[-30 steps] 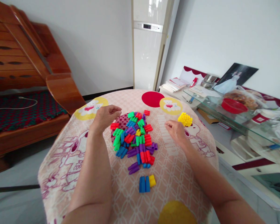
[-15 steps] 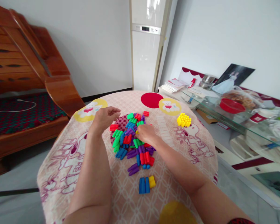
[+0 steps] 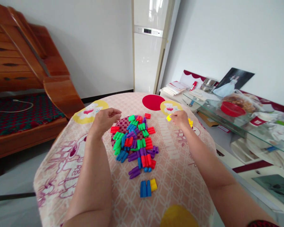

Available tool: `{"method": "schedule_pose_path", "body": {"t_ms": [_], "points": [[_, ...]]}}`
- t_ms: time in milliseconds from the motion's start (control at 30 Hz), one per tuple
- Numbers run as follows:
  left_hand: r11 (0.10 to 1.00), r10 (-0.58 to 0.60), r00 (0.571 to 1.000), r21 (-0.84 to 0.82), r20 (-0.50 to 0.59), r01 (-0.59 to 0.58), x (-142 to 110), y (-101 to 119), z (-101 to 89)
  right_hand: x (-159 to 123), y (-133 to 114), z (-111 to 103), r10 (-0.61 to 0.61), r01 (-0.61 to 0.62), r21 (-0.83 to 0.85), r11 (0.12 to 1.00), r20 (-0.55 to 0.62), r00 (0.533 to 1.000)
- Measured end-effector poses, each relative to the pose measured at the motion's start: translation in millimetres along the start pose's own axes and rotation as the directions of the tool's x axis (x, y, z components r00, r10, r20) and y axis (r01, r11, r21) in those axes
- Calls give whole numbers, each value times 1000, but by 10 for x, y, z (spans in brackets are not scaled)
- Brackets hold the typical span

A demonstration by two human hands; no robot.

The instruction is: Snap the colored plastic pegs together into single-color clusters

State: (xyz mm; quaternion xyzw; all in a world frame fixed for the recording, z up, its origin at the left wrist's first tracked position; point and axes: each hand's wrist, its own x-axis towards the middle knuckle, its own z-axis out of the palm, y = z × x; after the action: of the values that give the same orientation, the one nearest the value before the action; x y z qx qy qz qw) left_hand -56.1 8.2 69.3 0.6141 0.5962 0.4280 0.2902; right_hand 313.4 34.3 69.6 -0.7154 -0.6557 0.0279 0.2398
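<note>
R hand (image 3: 180,119) over far R part of round table, fingertips pinched on a yellow block (image 3: 168,117); block sticks out L of the fingers, above/at a yellow bear print on the cloth (image 3: 125,205). Can't tell if block touches cloth. Yellow cluster (image 3: 190,122) just beside R hand, mostly hidden by it.

L hand (image 3: 107,119) at L edge of pile, palm down, fingers loosely bent, small gap betw. thumb & index; nothing seen in grip, palm side hidden.

Main pile (image 3: 132,142) loose on cloth, mid-table, partly over dark-red checked patch: red, green, blue, purple pcs, mostly twin-tube shape, some overlapping, lying every which way. Near side of pile, apart from it: blue pc (image 3: 145,189) w/ yellow pc (image 3: 153,185) touching its R side.

Containers, R side: glass shelf (image 3: 239,122) holds red bowl (image 3: 233,109); clear plastic bag (image 3: 247,101) w/ brownish contents behind/above bowl, can't tell if bag sits in it. Red-&-white cup (image 3: 260,119) nearby, contents n/v. Metal tins (image 3: 208,83) further back, insides n/v. Cardboard box (image 3: 210,119) under glass, contents hidden. Paper stack (image 3: 175,88) at far end.
</note>
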Motion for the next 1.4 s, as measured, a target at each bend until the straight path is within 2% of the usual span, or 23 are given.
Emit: {"method": "schedule_pose_path", "body": {"t_ms": [100, 167, 333, 500, 667, 833, 967, 1067, 1133, 1200, 1233, 1300, 1367, 1400], "points": [[1000, 2, 1000, 2, 0, -2, -4, 3, -5, 195, 202, -141, 184, -194, -128, 973, -82, 979], [1000, 7, 1000, 6, -3, -7, -2, 2, -7, 264, 272, -182, 249, -265, -157, 951, -111, 962], [1000, 15, 1000, 20, 2, -15, 20, -18, -2, 348, 375, -92, 315, -334, -197, 922, -122, 941], [1000, 12, 1000, 5, -6, -12, 16, -29, 4, 373, 447, 43, 339, -359, -230, 904, -122, 933], [1000, 4, 1000, -13, -13, -4, -7, 1, 7, 333, 485, 82, 354, -370, -284, 885, -108, 929], [1000, -10, 1000, -17, -26, 9, -21, 28, 7, 295, 479, 53, 319, -334, -308, 891, -100, 942], [999, -24, 999, -35, -26, 23, -36, 57, 5, 199, 345, -8, 245, -281, -251, 926, -166, 955], [999, -19, 999, -42, -27, 18, -52, 87, 5, -77, 135, -73, 66, -81, -132, 988, -119, 991], [999, -22, 999, -42, -31, 21, -63, 109, 7, -394, -30, -137, -113, 112, 9, 994, 47, 993], [999, -30, 999, -37, -36, 29, -71, 126, 8, -779, -186, -219, -319, 275, 202, 940, 233, 918], [999, -35, 999, -34, -37, 34, -73, 132, 9, -979, -257, -262, -418, 333, 285, 899, 327, 848], [999, -41, 998, -29, -37, 40, -72, 136, 8, -1358, -383, -331, -570, 419, 391, 820, 486, 662], [999, -41, 999, -28, -31, 40, -64, 130, 6, -1678, -490, -354, -657, 519, 418, 746, 590, 470], [999, -38, 999, -29, -29, 37, -58, 123, 4, -1811, -537, -344, -645, 554, 384, 739, 641, 416]]}}
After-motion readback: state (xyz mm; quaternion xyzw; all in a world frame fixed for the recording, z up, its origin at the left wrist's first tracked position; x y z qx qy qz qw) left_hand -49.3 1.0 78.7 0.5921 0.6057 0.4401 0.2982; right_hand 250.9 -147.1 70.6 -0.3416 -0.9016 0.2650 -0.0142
